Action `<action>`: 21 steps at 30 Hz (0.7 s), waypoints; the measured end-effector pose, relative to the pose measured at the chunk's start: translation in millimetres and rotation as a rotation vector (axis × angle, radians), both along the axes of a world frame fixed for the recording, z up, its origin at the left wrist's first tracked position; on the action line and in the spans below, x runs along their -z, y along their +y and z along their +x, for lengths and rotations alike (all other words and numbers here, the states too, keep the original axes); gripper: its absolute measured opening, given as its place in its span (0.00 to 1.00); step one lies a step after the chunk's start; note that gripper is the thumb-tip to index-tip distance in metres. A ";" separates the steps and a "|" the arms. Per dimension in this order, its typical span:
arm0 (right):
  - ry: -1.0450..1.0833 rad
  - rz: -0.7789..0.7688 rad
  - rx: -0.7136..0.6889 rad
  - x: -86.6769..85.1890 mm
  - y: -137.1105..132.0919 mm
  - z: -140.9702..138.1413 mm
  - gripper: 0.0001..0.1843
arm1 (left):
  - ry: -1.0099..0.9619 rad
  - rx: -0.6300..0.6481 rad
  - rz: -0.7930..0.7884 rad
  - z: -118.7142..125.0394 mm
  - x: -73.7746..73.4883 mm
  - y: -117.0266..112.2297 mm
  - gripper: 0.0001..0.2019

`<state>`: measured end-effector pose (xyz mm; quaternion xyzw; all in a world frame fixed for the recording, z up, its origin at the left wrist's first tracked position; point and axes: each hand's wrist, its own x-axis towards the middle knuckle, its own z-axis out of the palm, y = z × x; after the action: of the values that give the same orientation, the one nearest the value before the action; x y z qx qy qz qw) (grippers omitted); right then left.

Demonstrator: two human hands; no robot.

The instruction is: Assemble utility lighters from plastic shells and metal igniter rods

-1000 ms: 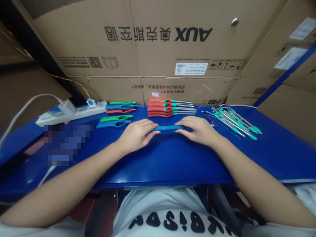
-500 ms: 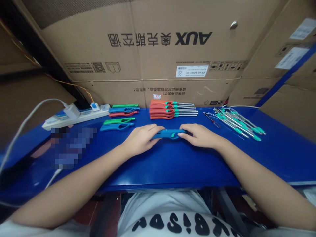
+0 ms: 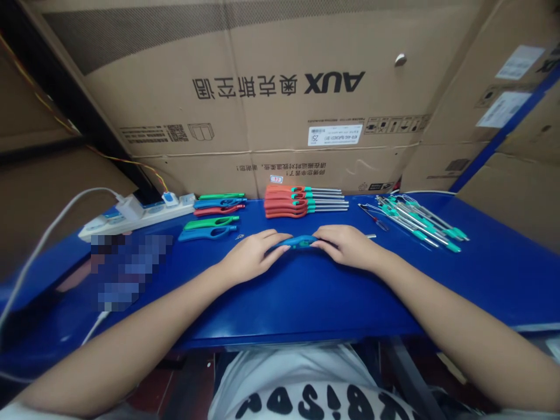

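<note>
Between both hands is a blue long-nosed lighter [image 3: 301, 241], held level just above the table, its trigger opening towards me. My left hand [image 3: 254, 255] is closed on its left end, thumb below and fingers above. With thumb and fingers, my right hand [image 3: 345, 245] pinches the other end. The tip of a metal tube [image 3: 371, 236] shows beyond the right hand; the palm hides the rest of it. Behind them lies a stack of assembled red lighters [image 3: 286, 201] with silver tubes pointing right.
Several loose lighter handles [image 3: 210, 233] in blue, green and red lie at left, near a white power strip [image 3: 149, 217]. Metal lighter tubes with teal parts [image 3: 420, 224] are heaped at right, beside a small screwdriver [image 3: 380, 223]. A cardboard wall [image 3: 262, 116] stands behind the blue table [image 3: 306, 309].
The blue lighter has rolled slightly in my hands, and a metal tube tip now shows right of my right hand. The camera view has shifted a little.
</note>
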<state>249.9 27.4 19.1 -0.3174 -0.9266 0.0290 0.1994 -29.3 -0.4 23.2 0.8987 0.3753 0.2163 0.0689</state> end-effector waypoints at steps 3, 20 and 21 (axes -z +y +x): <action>-0.015 0.024 -0.001 1.9 -2.0 -3.2 0.17 | -0.032 0.024 -0.042 1.7 5.8 1.3 0.19; -0.198 -0.074 0.240 -25.3 17.8 36.8 0.09 | 0.151 -0.096 0.065 -17.3 -6.3 17.2 0.18; -0.199 -0.070 0.231 -26.4 18.5 37.9 0.10 | 0.150 -0.100 0.070 -18.7 -6.7 18.2 0.18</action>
<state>287.8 45.9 45.5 -0.4300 -0.8975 0.0066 0.0974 -48.0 17.8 29.9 0.8943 0.4161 0.1648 -0.0019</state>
